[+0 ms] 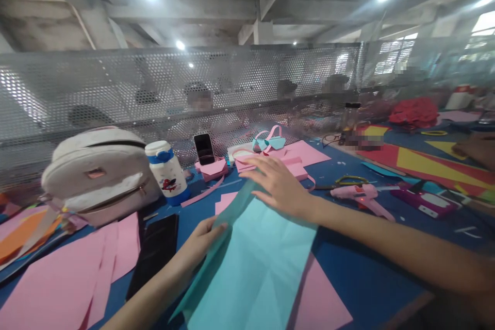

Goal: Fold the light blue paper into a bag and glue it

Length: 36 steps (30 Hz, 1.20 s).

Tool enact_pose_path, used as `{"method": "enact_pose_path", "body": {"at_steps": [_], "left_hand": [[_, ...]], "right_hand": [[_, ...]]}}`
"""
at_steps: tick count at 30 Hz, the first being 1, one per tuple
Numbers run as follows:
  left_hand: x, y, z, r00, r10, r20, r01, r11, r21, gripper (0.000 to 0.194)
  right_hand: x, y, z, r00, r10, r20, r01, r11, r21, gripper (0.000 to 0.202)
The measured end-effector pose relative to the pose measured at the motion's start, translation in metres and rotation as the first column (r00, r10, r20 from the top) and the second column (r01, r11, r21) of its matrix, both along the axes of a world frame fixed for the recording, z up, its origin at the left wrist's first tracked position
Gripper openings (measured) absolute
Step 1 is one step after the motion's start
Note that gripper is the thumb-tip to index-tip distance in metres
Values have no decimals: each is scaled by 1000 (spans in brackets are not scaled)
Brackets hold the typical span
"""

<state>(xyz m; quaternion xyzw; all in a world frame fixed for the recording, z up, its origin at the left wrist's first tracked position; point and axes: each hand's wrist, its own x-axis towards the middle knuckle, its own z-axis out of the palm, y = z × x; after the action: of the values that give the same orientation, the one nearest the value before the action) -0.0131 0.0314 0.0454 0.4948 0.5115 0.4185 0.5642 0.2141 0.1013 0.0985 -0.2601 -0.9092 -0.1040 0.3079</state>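
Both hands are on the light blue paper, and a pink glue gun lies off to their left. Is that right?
Not quite: the head view shows the pink glue gun off to the right. The left hand and right hand are indeed on the light blue paper.

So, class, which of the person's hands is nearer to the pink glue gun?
Right. The right hand is at the light-blue paper's far end, left of the pink glue gun; the left hand is farther left, holding the paper's left edge.
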Motion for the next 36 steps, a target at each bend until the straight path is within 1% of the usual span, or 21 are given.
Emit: {"method": "enact_pose_path", "body": {"at_steps": [2, 4, 6, 7, 8, 9, 10, 11, 12, 13, 14, 15, 18, 20, 23, 28, 32, 36], "left_hand": [[-2, 1, -4, 995, 85, 57, -85, 996, -11, 39], [-3, 1, -6, 982, 159, 104, -156, 987, -30, 37], [-3, 0, -7, 966, 213, 146, -208, 977, -49, 38], [-2, 0, -8, 958, 234, 166, -228, 972, -58, 40], [-2, 0, -9, 949, 254, 184, -246, 967, -64, 41], [-1, 0, -11, 941, 271, 201, -263, 962, -68, 42], [0, 1, -12, 934, 285, 216, -277, 958, -69, 43], [1, 1, -14, 928, 296, 228, -288, 955, -69, 43], [2, 1, -15, 923, 303, 238, -296, 953, -67, 44], [3, 0, -16, 919, 309, 245, -303, 951, -64, 46], [4, 0, -17, 916, 315, 249, -310, 949, -62, 48], [4, 0, -17, 913, 321, 252, -316, 947, -60, 50], [5, 0, -17, 909, 333, 250, -331, 942, -52, 50], [5, 1, -17, 911, 330, 248, -329, 943, -44, 46], [5, 2, -18, 919, 306, 248, -309, 951, -26, 42], [11, -2, -16, 944, 237, 228, -249, 968, 24, 45], [13, -5, -16, 960, 215, 182, -230, 971, 67, 46], [11, -4, -20, 970, 204, 130, -220, 968, 118, 40]], "right_hand": [[7, 8, -11, 986, -66, -155, 57, 996, -63, 55], [16, 17, -27, 933, -138, -333, 84, 981, -173, 71], [25, 25, -47, 875, -184, -447, 43, 951, -307, 80], [29, 27, -57, 838, -210, -504, -5, 921, -390, 84], [31, 28, -66, 790, -247, -561, -81, 866, -494, 88], [32, 28, -74, 759, -271, -592, -200, 768, -608, 92], [32, 26, -81, 738, -280, -614, -336, 637, -694, 91], [32, 22, -86, 733, -278, -621, -448, 489, -748, 84], [31, 18, -88, 740, -272, -615, -513, 362, -778, 77], [30, 13, -89, 755, -265, -600, -537, 277, -797, 71], [29, 8, -89, 772, -260, -580, -529, 243, -813, 66], [29, 3, -87, 787, -261, -560, -510, 237, -827, 63], [31, -5, -80, 808, -273, -522, -452, 280, -847, 56], [33, -5, -78, 808, -282, -518, -437, 304, -847, 52], [36, 0, -80, 800, -300, -519, -417, 344, -841, 47], [37, 5, -86, 783, -309, -539, -411, 393, -823, 49], [36, 3, -85, 779, -295, -553, -417, 414, -809, 49], [35, 3, -85, 783, -275, -559, -417, 435, -798, 50]]}}
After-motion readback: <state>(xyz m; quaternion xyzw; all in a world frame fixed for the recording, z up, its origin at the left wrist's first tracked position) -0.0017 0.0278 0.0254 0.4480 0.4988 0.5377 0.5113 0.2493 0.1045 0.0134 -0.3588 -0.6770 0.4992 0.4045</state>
